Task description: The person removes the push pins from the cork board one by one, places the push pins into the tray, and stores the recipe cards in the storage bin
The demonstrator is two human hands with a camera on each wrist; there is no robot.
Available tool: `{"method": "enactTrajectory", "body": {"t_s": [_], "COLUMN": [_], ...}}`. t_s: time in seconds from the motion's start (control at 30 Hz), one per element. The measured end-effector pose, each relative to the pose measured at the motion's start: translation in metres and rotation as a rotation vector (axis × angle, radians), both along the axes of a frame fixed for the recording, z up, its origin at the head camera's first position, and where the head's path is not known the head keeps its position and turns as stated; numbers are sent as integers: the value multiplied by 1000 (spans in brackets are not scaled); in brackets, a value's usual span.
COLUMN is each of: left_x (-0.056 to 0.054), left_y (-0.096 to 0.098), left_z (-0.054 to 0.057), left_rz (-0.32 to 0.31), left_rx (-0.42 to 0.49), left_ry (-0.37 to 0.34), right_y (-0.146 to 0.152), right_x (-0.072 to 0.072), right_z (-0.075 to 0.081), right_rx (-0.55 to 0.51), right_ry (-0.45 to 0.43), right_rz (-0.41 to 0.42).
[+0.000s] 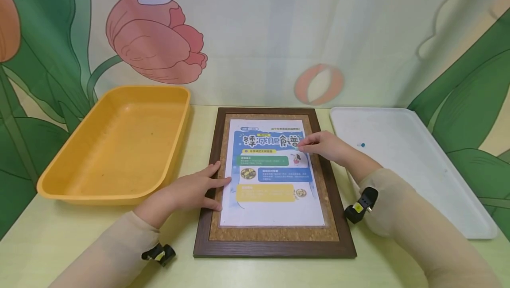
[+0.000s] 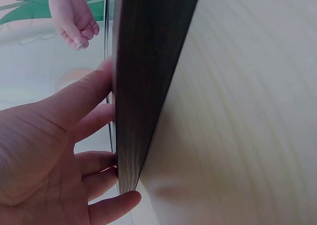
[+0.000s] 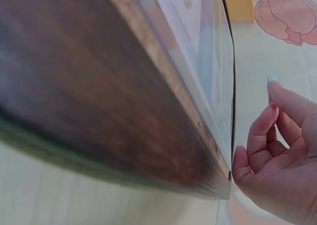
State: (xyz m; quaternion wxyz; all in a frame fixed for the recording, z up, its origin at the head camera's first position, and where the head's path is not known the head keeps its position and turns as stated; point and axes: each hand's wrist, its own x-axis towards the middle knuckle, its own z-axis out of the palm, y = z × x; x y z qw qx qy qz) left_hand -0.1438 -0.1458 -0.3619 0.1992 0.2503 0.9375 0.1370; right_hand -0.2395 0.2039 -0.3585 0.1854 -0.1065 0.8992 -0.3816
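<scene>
A framed cork board (image 1: 275, 234) lies on the table with a printed sheet of paper (image 1: 271, 215) on it, bearing blue, green and yellow blocks. My left hand (image 1: 195, 188) rests on the board's left side with fingers spread, touching the dark wooden frame (image 2: 141, 51) and the paper's left edge. Over the paper's upper right part, my right hand (image 1: 328, 146) pinches a small light-blue push pin (image 3: 271, 78) between thumb and finger. Whether the pin touches the paper cannot be told.
A yellow tray (image 1: 119, 146) stands to the left of the board. On the right lies a white tray (image 1: 418, 173) with a small blue piece (image 1: 361, 145) on it. A printed cloth (image 1: 255, 36) hangs behind the table.
</scene>
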Motion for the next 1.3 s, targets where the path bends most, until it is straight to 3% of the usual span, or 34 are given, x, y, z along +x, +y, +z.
{"method": "enactTrajectory", "body": {"t_s": [1.3], "left_x": [0], "left_y": [-1], "left_z": [0], "left_rz": [-11], "left_rx": [13], "left_ry": [1], "right_y": [47], "right_x": [14], "right_z": [7], "right_rx": [-19], "right_ry": [31], "right_rz": [-41]}}
